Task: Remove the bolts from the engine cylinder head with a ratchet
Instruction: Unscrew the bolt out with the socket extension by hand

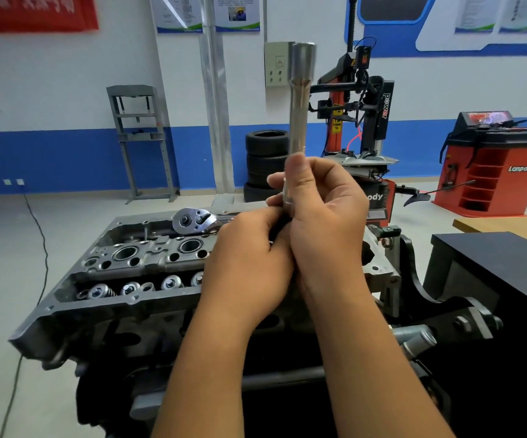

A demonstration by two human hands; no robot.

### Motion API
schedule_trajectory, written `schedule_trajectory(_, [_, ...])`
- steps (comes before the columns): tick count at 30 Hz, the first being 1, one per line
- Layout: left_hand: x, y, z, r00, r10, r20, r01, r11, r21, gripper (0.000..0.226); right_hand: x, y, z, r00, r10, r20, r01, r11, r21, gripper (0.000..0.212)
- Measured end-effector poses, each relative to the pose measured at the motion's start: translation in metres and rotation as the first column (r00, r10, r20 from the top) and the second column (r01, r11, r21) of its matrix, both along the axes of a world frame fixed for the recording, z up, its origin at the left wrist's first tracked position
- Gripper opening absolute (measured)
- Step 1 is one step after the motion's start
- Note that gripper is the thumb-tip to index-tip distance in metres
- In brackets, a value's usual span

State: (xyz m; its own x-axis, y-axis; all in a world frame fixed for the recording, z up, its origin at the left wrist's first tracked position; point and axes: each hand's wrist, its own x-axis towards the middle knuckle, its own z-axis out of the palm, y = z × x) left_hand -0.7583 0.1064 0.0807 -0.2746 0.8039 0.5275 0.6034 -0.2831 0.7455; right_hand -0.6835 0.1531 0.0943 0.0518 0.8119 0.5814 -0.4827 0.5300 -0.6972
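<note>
Above the cylinder head [119, 279] we have open air on its left half: nothing stands over the round bores and the row of valve springs [135, 287], so we could reach straight down there. The far edge is partly taken by the ratchet [197, 220] lying across it. The middle and right half are blocked by our own left hand [249, 263] and right hand [325, 216], held together, with the long socket [300, 99] rising upright from the right hand. To the right, the black engine stand bracket [439, 298] and a black box [502, 270] close that side. To the left we see bare floor with a cable [39, 235] trailing across it.
</note>
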Motion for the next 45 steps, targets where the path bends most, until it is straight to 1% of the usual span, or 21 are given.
schedule_trajectory(3, [0.0016,0.0007,-0.0006,0.999,0.029,-0.034,-0.029,1.0,-0.002,0.028,-0.0005,0.0022,0.0017,0.999,0.033,-0.012,-0.033,0.998,-0.059,0.03])
schedule_trajectory(4, [0.0028,0.0009,-0.0011,0.998,0.059,-0.038,-0.058,0.998,0.011,0.028,-0.0007,0.0019,0.0015,0.999,0.046,-0.012,-0.047,0.997,-0.058,0.029])
schedule_trajectory(7, [0.0053,0.0017,-0.0028,0.987,0.158,-0.041,-0.156,0.986,0.052,0.032,-0.0001,0.0001,0.0005,0.998,0.056,-0.012,-0.056,0.998,-0.024,0.018])
schedule_trajectory(11, [0.0054,0.0017,-0.0051,0.977,0.21,-0.033,-0.206,0.974,0.092,0.027,-0.0002,-0.0003,0.0002,0.999,0.034,-0.016,-0.034,0.999,-0.004,0.017])
schedule_trajectory(14, [0.0044,0.0013,-0.0034,0.992,0.123,-0.04,-0.121,0.991,0.057,0.032,-0.0011,0.0003,0.0011,1.0,0.027,-0.006,-0.027,1.0,-0.013,0.022])
schedule_trajectory(16, [0.0031,0.0014,-0.0017,0.997,0.078,-0.025,-0.077,0.996,0.035,0.029,-0.001,0.0015,0.0012,0.999,0.039,0.0,-0.039,0.999,-0.022,0.025])
schedule_trajectory(18, [0.0033,0.0012,-0.0016,0.996,0.093,-0.011,-0.093,0.995,0.039,0.028,-0.0009,0.002,0.0011,0.997,0.079,0.002,-0.079,0.996,-0.031,0.025])
schedule_trajectory(20, [0.0052,0.0011,-0.0013,0.989,0.146,-0.013,-0.145,0.988,0.05,0.032,-0.0006,0.0019,0.0012,0.993,0.117,-0.004,-0.117,0.993,-0.027,0.023])
schedule_trajectory(22, [0.0066,0.0012,-0.0013,0.982,0.186,-0.017,-0.185,0.981,0.064,0.037,-0.0003,0.0024,0.0004,0.993,0.114,-0.009,-0.114,0.993,-0.014,0.027])
schedule_trajectory(23, [0.0061,0.0009,-0.0016,0.984,0.178,-0.021,-0.176,0.982,0.068,0.037,-0.0003,0.0028,-0.0001,0.995,0.103,-0.011,-0.103,0.995,-0.005,0.027])
schedule_trajectory(26, [0.0032,0.0001,-0.0013,0.997,0.075,-0.016,-0.074,0.996,0.041,0.033,-0.0009,0.0029,-0.0008,0.996,0.085,-0.006,-0.085,0.996,0.004,0.022])
schedule_trajectory(28, [0.0024,0.0005,-0.0008,0.999,0.038,0.001,-0.038,0.999,0.038,0.028,-0.0013,0.0033,-0.0008,0.996,0.089,0.007,-0.089,0.996,-0.022,0.024])
schedule_trajectory(31, [0.004,0.0004,-0.0012,0.996,0.085,0.039,-0.088,0.992,0.088,0.023,-0.0009,0.0028,0.0006,0.992,0.128,0.009,-0.127,0.99,-0.057,0.031])
schedule_trajectory(33, [0.0044,0.0011,-0.0028,0.988,0.144,0.061,-0.15,0.982,0.111,0.017,0.0,0.0016,0.0011,0.99,0.144,-0.005,-0.144,0.989,-0.047,0.025])
schedule_trajectory(35, [0.0034,0.0026,-0.0043,0.983,0.164,0.078,-0.173,0.977,0.125,0.013,0.0003,0.0009,0.0004,0.991,0.129,-0.02,-0.13,0.991,-0.027,0.021])
schedule_trajectory(37, [0.0026,0.0028,-0.0044,0.989,0.144,0.045,-0.148,0.982,0.115,0.018,-0.0001,0.0019,-0.0004,0.995,0.101,-0.026,-0.102,0.995,-0.005,0.02])
schedule_trajectory(39, [0.0021,0.0016,-0.0022,0.997,0.082,-0.003,-0.081,0.994,0.067,0.03,-0.001,0.0029,-0.0003,0.996,0.089,-0.019,-0.089,0.996,0.002,0.02])
schedule_trajectory(41, [0.0013,0.0009,-0.0007,1.0,0.014,-0.025,-0.013,1.0,0.028,0.033,-0.002,0.0032,0.0002,0.996,0.093,-0.005,-0.093,0.996,-0.008,0.03])
schedule_trajectory(43, [0.0005,0.0011,-0.0002,1.0,0.007,-0.019,-0.007,1.0,0.027,0.032,-0.0029,0.0026,0.0007,0.994,0.108,0.002,-0.108,0.994,-0.02,0.04])
schedule_trajectory(45, [0.0016,0.0015,-0.0007,0.999,0.051,-0.003,-0.051,0.998,0.047,0.031,-0.0032,0.0029,0.0006,0.993,0.119,-0.008,-0.119,0.993,-0.023,0.036])
